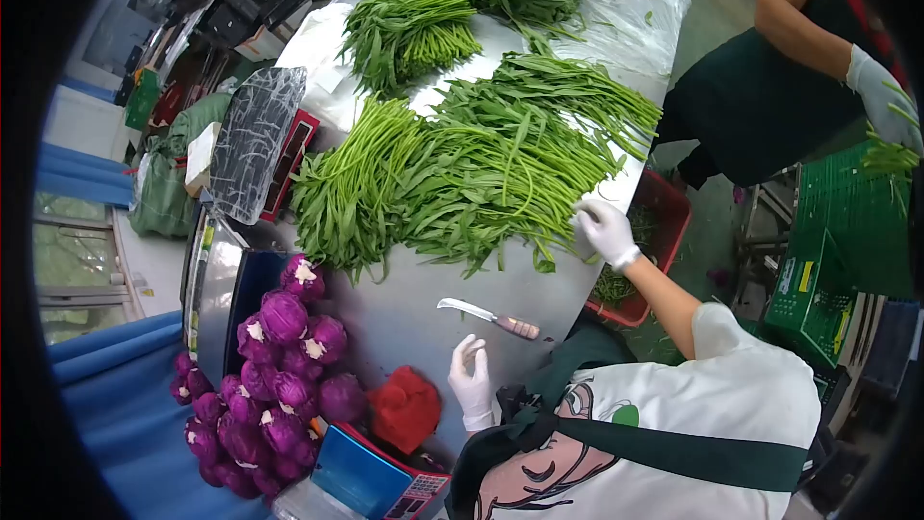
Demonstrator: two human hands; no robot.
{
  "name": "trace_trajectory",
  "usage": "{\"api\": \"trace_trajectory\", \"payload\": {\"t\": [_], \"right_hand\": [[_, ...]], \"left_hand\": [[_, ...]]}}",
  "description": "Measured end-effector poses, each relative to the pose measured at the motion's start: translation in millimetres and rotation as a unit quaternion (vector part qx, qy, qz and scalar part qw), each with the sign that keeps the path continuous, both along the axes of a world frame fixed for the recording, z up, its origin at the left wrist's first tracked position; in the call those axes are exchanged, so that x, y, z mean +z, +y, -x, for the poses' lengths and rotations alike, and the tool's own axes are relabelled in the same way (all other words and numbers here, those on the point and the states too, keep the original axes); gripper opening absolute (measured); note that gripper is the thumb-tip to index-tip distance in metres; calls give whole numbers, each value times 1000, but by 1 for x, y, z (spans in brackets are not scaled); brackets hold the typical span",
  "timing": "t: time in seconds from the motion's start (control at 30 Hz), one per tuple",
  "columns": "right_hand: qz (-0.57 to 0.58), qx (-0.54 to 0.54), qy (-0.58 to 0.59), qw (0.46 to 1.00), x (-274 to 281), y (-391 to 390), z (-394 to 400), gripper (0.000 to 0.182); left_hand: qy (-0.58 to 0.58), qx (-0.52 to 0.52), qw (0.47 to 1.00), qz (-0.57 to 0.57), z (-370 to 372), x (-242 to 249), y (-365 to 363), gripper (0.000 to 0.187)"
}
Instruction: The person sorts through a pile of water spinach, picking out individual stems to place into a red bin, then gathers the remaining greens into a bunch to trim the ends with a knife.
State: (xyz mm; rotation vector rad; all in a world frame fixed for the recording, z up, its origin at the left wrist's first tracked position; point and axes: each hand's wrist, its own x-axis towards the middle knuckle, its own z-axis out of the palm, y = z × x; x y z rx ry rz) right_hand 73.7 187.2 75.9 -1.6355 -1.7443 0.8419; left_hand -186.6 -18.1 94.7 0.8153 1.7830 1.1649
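Piles of leafy green stalks [500, 169] cover the middle of a metal table [385, 313]. My right hand [606, 233], in a white glove, touches the stem ends at the pile's right side, fingers bent; whether it grips any stem is too small to tell. My left hand [472, 376], also gloved, hovers near the table's front edge with its fingers apart and nothing in them. Between the pile and my left hand lies a curved knife [488, 318] with a wooden handle, its blade pointing left.
Purple cabbages [279, 376] are heaped at the left front, beside a red cloth [404, 409] and a blue-topped scale [358, 472]. A red bin [664, 221] stands right of the table. Another person [770, 67] holds stalks near green crates [808, 279].
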Motion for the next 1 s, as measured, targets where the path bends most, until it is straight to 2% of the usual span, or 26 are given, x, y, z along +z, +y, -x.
{"api": "trace_trajectory", "payload": {"t": [0.03, 0.1, 0.17, 0.27, 0.37, 0.4, 0.43, 0.5, 0.63, 0.7, 0.77, 0.87, 0.97, 1.0], "right_hand": [[49, 11, 14, 999, 7, 11, 9, 22], [-42, 36, -86, 995, 5, 37, 32, 46], [-86, -19, -146, 985, 10, 61, 63, 63], [-18, -50, -223, 973, -7, 97, 96, 62], [37, -49, -150, 987, -17, 116, 104, 57], [57, -59, -48, 995, -17, 116, 101, 55], [14, -108, 39, 993, -24, 116, 102, 56], [-8, -104, 67, 992, -27, 114, 92, 59], [25, -102, 292, 951, -23, 108, 70, 58], [102, -70, 397, 909, 4, 95, 47, 49], [83, -25, 440, 894, 25, 78, 30, 41], [131, 11, 389, 912, 43, 58, -1, 34], [77, -44, 388, 917, 44, 41, -19, 32], [69, -31, 393, 917, 46, 38, -31, 32]], "left_hand": [[12, -27, 1000, 0, -5, 4, 2, 28], [12, -49, 999, 8, -14, 9, 4, 29], [22, -63, 998, 8, -17, 14, 2, 29], [26, -49, 998, 6, -17, 16, -6, 30], [32, -37, 999, -6, -14, 19, -12, 29], [31, -31, 999, -9, -13, 19, -15, 29], [28, -22, 999, -10, -12, 19, -19, 29], [19, -1, 1000, -12, -12, 17, -25, 29], [12, 7, 1000, -13, -12, 12, -33, 29], [9, 4, 1000, -12, -13, 15, -34, 29], [7, 1, 1000, -18, -11, 11, -35, 29], [19, -13, 999, -27, -8, 10, -32, 29], [15, -31, 999, -30, -9, 7, -31, 28], [11, -35, 999, -29, -10, 6, -31, 28]]}}
